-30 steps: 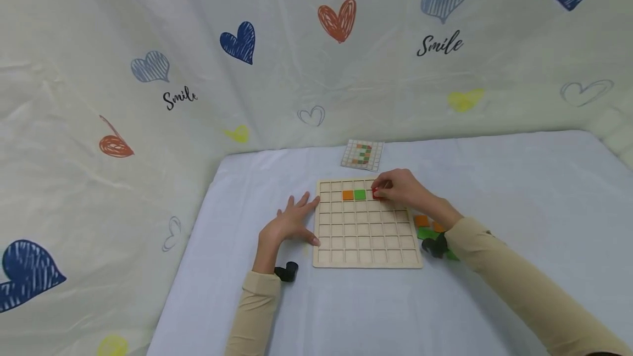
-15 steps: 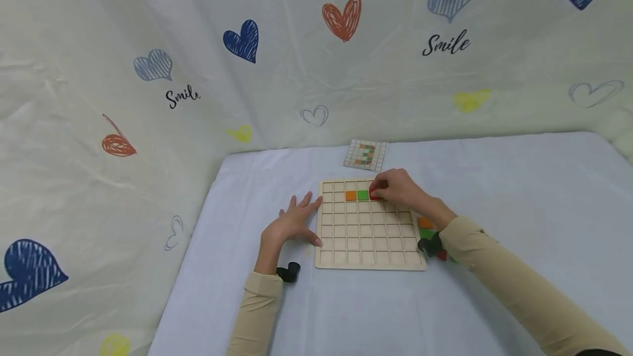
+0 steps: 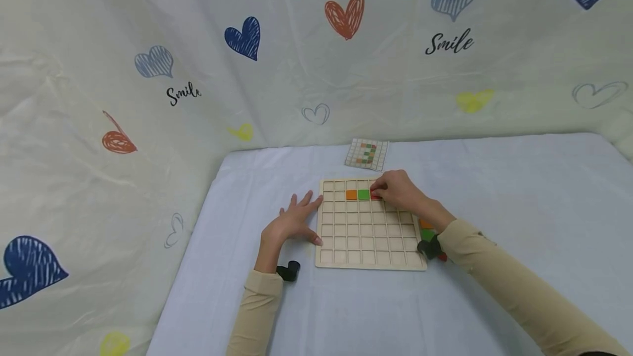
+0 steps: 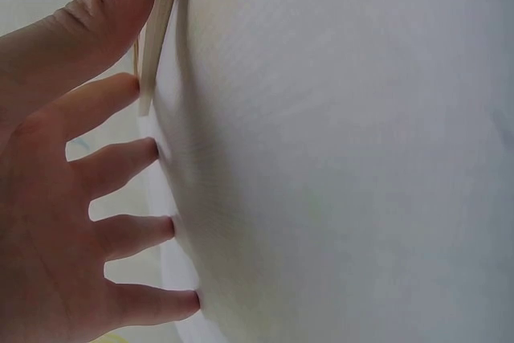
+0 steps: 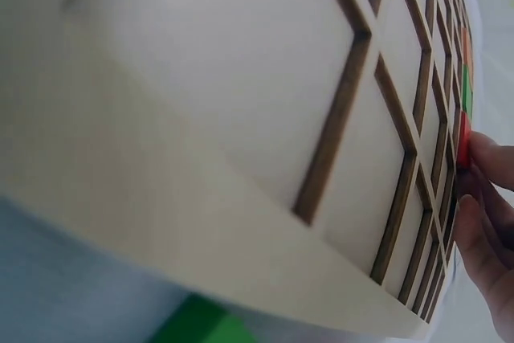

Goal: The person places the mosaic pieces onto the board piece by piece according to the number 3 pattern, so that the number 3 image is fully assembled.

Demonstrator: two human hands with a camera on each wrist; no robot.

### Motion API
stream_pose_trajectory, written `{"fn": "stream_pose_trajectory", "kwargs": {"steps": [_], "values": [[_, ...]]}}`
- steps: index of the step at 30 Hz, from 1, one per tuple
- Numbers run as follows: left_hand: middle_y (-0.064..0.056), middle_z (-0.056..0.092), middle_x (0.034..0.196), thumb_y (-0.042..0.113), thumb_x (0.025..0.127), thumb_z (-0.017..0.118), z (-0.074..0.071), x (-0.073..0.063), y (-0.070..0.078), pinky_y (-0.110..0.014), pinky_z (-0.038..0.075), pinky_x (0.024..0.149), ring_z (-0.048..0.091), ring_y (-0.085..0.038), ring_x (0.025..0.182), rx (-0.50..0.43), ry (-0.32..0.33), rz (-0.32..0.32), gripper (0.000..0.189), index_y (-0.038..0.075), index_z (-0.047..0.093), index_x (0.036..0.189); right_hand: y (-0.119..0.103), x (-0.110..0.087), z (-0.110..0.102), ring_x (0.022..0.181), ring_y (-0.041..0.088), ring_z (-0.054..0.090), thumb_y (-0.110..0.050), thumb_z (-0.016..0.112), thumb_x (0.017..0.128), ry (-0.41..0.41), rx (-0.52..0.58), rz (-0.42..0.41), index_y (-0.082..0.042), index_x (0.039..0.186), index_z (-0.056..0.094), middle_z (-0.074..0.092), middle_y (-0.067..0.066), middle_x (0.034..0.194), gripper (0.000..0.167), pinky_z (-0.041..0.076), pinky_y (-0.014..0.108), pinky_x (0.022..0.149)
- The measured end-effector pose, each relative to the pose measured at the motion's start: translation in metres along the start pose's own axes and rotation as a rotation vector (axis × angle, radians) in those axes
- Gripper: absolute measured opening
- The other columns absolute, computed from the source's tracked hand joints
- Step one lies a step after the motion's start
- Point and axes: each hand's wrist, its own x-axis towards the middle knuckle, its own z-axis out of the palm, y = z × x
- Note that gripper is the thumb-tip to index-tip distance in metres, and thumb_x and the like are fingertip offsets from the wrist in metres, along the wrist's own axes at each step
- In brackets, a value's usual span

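Note:
A square wooden grid board (image 3: 368, 229) lies on the table. An orange tile (image 3: 351, 195) and a green tile (image 3: 364, 194) sit side by side in its second row from the far edge. Right of them is a red tile (image 5: 463, 138), partly covered by my right hand (image 3: 398, 188), whose thumb and fingers pinch it at its cell. My left hand (image 3: 293, 223) is spread at the board's left edge. In the left wrist view the thumb (image 4: 104, 22) and index finger touch that edge, and the other fingertips rest on the cloth.
A printed pattern card (image 3: 367, 154) lies beyond the board. Several loose tiles, including a green tile (image 3: 427, 233), are right of the board, partly behind the right wrist's black camera (image 3: 430, 247). A white cloth (image 3: 366, 312) covers the table; a heart-printed curtain (image 3: 277, 87) hangs behind.
My right hand has brought the red tile slightly left, right beside the green tile, and lowered it to the board. The left hand stays at the board's edge. The head view has shifted slightly.

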Motion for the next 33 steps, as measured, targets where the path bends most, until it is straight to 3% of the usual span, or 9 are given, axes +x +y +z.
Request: {"fn": "stream_pose_trajectory", "kwargs": {"steps": [10,17,21,27,33], "values": [[-0.006,0.009,0.174,0.027,0.072,0.094,-0.001,-0.001,0.003,-0.073,0.006,0.121,-0.005,-0.043,0.159,0.005,-0.003,0.006,0.113,0.024,0.029,0.164,-0.001,-0.003,-0.002,0.093,0.036,0.072,0.002,0.069,0.093,-0.011,-0.008,-0.009,0.005,0.096,0.080,0.078,0.020,0.097,0.012,0.061,0.046,0.081],[-0.007,0.009,0.174,0.027,0.073,0.094,-0.001,0.000,0.004,-0.073,0.006,0.121,-0.005,-0.043,0.159,0.007,-0.008,0.010,0.112,0.024,0.028,0.164,0.001,-0.009,-0.009,0.091,0.032,0.072,0.000,0.067,0.096,-0.035,0.055,0.044,0.005,0.107,0.077,0.076,0.017,0.099,0.015,0.060,0.044,0.080],[-0.006,0.009,0.174,0.027,0.073,0.094,-0.001,0.000,0.002,-0.073,0.006,0.121,-0.005,-0.043,0.159,0.009,-0.006,0.002,0.113,0.024,0.028,0.165,0.001,-0.015,-0.015,0.090,0.027,0.070,-0.002,0.066,0.097,-0.066,0.064,0.066,0.003,0.110,0.076,0.075,0.014,0.100,0.018,0.059,0.043,0.081],[-0.006,0.009,0.174,0.028,0.073,0.094,0.000,-0.001,0.001,-0.073,0.006,0.121,-0.006,-0.043,0.159,0.013,-0.009,0.000,0.114,0.024,0.027,0.165,0.004,-0.031,-0.024,0.087,0.023,0.067,0.000,0.066,0.095,-0.075,0.057,0.032,0.003,0.112,0.076,0.075,0.011,0.099,0.019,0.058,0.042,0.080],[-0.007,0.009,0.174,0.027,0.073,0.094,0.000,0.000,0.000,-0.073,0.006,0.121,-0.006,-0.043,0.159,0.010,-0.007,0.000,0.114,0.024,0.027,0.165,0.011,-0.047,-0.034,0.086,0.020,0.065,-0.003,0.065,0.095,-0.083,0.051,0.075,0.002,0.113,0.075,0.075,0.008,0.098,0.021,0.056,0.037,0.077]]}}
